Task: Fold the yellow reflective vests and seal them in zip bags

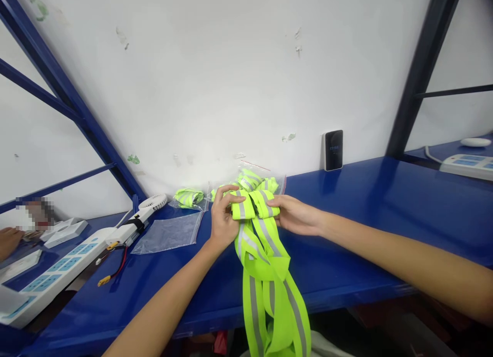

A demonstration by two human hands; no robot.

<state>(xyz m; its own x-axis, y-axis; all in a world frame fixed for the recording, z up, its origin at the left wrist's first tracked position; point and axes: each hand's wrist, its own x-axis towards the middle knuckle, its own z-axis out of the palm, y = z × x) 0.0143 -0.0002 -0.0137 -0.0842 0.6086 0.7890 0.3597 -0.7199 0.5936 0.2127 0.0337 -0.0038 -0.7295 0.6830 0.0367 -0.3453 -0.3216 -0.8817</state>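
Both hands' fingers (227, 199) grasping folded reflective strap (252, 205), apparently pinched between thumbs and fingertips

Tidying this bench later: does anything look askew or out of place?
Yes. The reflective strap held by the left hand and right hand trails off the shelf edge, and loose red wires lie beside the power strip.

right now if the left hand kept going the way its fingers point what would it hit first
Probably the right hand. The left hand has its grip on the folded yellow strap with fingers pointing right across it, and the right hand holds the other end. Depth is hard to judge.
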